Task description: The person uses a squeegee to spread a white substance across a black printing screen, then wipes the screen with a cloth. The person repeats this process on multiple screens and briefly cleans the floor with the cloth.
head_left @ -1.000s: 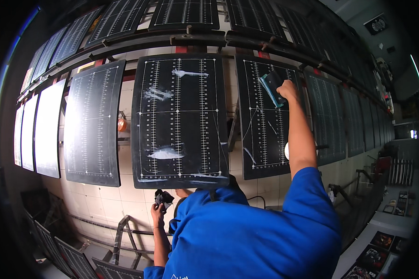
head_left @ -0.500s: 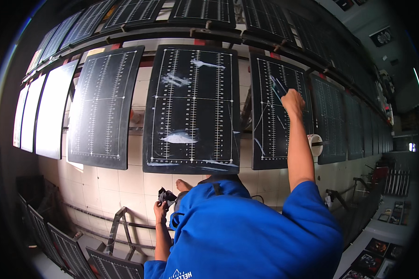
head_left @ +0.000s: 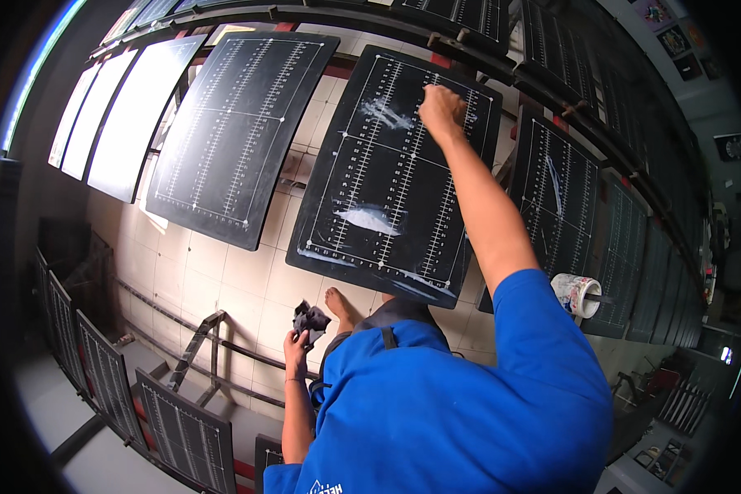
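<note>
three white no'd scales (head_left: 403, 198) run along blk board (head_left: 422, 206) under r hand (head_left: 443, 109).

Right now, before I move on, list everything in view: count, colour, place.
Middle board: one, black with white scales, ahead
Smears: several, whitish, on middle board
Cloth: one, dark, in left hand
Left board: one, dark grey, beside middle board
Glare-lit boards: at least three, white-looking, far left
Other boards: many, dark, top, right, lower left
Bucket: one, white, stained, right
Floor: one, pale tiles, below
Shirt: one, blue, bottom centre
Left hand: one, bare, lower left of centre
Right hand: one, bare, over middle board's upper part; grip hidden
</note>
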Demonstrator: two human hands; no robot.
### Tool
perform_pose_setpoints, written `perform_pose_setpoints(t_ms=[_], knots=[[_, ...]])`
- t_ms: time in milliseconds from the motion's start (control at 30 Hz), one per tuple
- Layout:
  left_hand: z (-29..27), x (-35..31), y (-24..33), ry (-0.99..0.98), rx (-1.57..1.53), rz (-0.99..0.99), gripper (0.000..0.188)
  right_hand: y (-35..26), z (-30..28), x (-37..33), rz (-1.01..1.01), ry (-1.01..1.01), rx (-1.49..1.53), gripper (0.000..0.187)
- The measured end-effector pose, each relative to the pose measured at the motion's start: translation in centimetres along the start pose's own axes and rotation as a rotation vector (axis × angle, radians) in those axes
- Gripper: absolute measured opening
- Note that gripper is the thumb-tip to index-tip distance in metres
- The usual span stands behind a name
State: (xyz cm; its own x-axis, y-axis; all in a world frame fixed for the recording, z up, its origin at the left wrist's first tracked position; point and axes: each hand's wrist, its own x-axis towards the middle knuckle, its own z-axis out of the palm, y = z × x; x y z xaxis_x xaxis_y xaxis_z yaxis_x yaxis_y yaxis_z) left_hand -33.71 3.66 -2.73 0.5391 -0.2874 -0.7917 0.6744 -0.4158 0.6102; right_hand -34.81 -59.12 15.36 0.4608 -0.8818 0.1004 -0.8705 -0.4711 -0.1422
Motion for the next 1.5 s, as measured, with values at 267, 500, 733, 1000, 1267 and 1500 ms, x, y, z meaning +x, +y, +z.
perform_pose_setpoints(t_ms=[267,500,733,1000,1267,1500], knots=[[4.5,1.5,4.6,-0.248,-0.032,0.059,0.025,-5.4,-1.1,-16.5,-0.495,-0.015,0.241,0.018],[7.7,1.7,7.0,-0.45,-0.153,0.011,0.025,-6.9,-3.6,-27.4,-0.346,-0.108,0.24,0.018],[8.8,1.7,7.4,-0.578,-0.091,0.012,0.027,-10.0,-4.5,-30.7,-0.268,-0.188,0.192,0.013],[8.0,1.6,8.6,-0.557,-0.131,0.052,0.027,-9.5,-5.0,-23.6,-0.174,-0.58,0.154,0.054],[8.5,1.4,8.8,-0.559,-0.103,0.05,0.026,-0.7,0.9,-17.0,0.484,-1.21,1.162,0.031],[9.2,1.0,7.8,-0.495,-0.102,0.006,0.022,6.2,-1.3,-17.3,0.606,-1.02,1.815,0.026]])
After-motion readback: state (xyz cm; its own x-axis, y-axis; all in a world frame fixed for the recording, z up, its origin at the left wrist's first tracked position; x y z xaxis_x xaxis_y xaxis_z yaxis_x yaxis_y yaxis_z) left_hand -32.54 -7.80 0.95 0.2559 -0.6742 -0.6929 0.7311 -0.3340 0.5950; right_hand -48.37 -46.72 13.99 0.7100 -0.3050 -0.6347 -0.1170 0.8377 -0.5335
